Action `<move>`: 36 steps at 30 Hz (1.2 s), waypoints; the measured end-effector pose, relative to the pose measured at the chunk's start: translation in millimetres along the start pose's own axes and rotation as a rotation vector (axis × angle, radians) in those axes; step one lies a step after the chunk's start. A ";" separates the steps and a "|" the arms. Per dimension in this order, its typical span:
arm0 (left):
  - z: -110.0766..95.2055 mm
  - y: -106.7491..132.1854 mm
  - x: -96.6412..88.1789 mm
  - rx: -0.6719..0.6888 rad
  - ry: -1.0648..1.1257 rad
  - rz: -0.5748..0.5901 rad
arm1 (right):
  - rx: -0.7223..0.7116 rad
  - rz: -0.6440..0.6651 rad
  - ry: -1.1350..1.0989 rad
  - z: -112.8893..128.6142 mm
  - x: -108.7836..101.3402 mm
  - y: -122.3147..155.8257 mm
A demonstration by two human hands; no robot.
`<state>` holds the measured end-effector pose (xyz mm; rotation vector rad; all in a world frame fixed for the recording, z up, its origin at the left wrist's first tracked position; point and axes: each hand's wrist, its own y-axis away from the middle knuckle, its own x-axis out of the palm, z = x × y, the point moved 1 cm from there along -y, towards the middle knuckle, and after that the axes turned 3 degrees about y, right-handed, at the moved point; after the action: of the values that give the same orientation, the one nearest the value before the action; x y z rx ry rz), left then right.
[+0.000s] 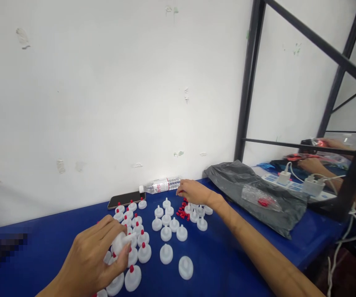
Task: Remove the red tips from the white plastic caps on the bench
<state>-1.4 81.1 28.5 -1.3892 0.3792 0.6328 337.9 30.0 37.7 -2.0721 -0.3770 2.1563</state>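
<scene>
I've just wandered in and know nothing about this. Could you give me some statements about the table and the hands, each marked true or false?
1. The left hand holds a white lid with a bare spout. True.
2. The plastic bottle stands upright. False: the bottle lies on its side.
3. The right hand is close to the small red caps. True.
4. Every lid on the blue table has a red cap on its spout. False: several lids in the middle have bare spouts.
5. The phone lies to the right of the bottle, as the camera sees it. False: the phone lies to the left.
6. A dark grey bag lies to the right of the bottle. True.
</scene>
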 end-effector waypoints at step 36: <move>-6.7 -9.7 1.6 0.005 -0.155 0.061 | -0.620 -0.380 0.083 126.7 -4.2 21.0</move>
<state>6.6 74.3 34.1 -1.3181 0.3001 0.7833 213.6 -2.8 39.6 -2.1063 -1.4482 1.8639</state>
